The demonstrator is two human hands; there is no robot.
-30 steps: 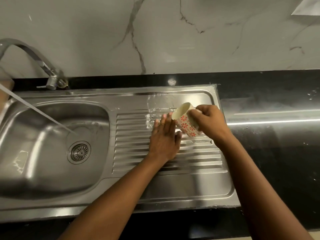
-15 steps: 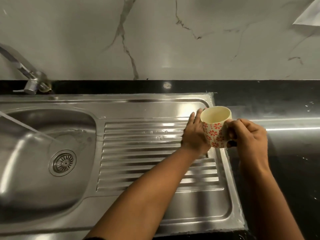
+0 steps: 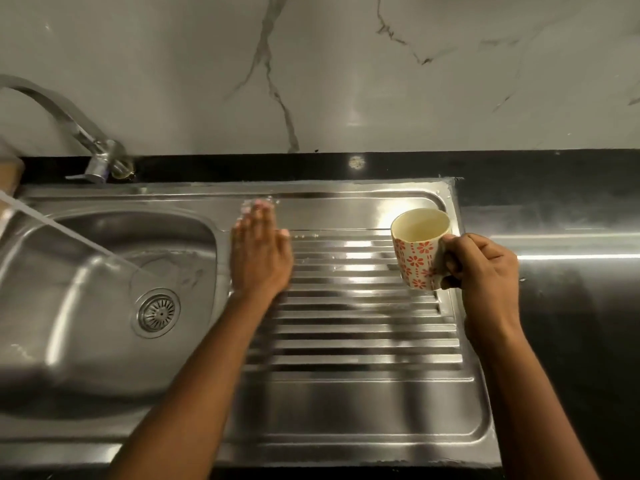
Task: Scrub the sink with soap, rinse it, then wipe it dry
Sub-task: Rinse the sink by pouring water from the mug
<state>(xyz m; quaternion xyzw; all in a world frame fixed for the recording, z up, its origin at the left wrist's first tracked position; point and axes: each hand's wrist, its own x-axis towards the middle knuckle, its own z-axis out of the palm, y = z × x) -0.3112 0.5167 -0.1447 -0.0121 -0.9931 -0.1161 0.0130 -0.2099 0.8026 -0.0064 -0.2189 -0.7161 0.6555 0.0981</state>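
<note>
Steel sink (image 3: 346, 403) beneath left grip (image 3: 259, 258), mug (image 3: 417, 251) in right grip (image 3: 485, 268)

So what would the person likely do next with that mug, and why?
Probably carry the mug across to the running water for a refill: the right hand holds it upright, seemingly empty, while the left hand lies flat on the wet draining board.

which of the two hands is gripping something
The right hand, curled round the flower-patterned mug. The left hand holds nothing; it is spread flat, fingers straight, on the ribbed drainboard.
</note>
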